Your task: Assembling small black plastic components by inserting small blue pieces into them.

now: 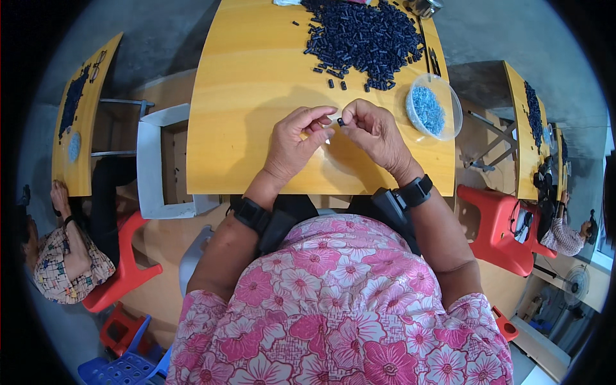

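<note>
Both my hands meet over the near middle of the yellow table (250,122). My right hand (377,131) pinches a small dark, tube-like piece (341,121) between thumb and fingertips. Just left of it, my left hand (297,141) has its fingers curled toward the thumb; a tiny pale bit shows by the thumb tip, too small to name. Beyond my hands spreads a large pile of the same dark pieces (366,42), with a few lying loose at its near edge. To the right of my right hand stands a clear round tub (455,112) of small light-blue transparent pieces (427,110).
Thin dark tools (434,61) and a metal container (425,6) lie by the far right edge. A white open box (149,168) stands left of the table. Red chairs (497,231) flank me, and other people sit at tables on both sides.
</note>
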A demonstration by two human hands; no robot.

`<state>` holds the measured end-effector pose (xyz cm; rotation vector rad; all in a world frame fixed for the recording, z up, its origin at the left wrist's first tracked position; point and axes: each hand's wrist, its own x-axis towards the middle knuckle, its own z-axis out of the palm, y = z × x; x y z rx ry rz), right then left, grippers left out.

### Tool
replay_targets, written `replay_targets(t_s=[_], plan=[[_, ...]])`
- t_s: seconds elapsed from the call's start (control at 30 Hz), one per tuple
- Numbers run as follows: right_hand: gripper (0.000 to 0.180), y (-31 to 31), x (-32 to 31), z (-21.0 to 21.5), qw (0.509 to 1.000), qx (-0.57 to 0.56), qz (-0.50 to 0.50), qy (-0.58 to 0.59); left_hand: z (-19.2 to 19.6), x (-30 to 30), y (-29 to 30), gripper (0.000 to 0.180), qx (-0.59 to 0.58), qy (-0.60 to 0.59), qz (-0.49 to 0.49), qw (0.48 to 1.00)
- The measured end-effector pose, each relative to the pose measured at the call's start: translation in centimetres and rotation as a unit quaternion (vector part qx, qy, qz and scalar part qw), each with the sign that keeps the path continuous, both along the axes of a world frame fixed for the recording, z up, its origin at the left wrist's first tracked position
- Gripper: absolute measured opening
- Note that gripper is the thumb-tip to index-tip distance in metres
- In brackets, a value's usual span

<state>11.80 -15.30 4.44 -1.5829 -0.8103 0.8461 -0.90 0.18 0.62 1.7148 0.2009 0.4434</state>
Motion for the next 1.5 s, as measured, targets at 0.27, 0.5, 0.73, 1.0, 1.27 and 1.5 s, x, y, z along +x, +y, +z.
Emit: replay_targets(t_s=[0.27,0.5,0.73,1.0,1.27,1.5], plan=[[0.007,-0.3,-0.9,-0.9,0.999,0.045,0.006,0.011,-0.2,0.0,0.1,0.026,0.004,-0.022,-0.02,1.0],[0.011,-0.1,-1.3,-1.6,0.998,0.058,-0.018,-0.014,-1.0,-0.1,0.0,0.016,-0.011,-0.027,0.001,1.0],[0.01,0.6,-1.7,-2.2,0.996,0.066,-0.061,-0.029,-1.2,-0.2,0.3,0.013,0.013,-0.009,0.001,1.0],[0.011,0.5,-2.4,-2.0,0.991,0.037,-0.079,-0.103,-0.8,-0.1,0.2,0.019,0.003,0.002,-0.004,1.0],[0.018,0.4,-2.4,-1.2,0.976,0.043,-0.067,-0.201,-1.2,-0.3,0.6,0.015,0.013,0.011,-0.025,1.0],[0.015,0.0,-1.7,-1.7,0.98,0.085,-0.088,-0.16,-1.1,0.0,0.5,0.015,0.015,-0.022,-0.031,0.999]])
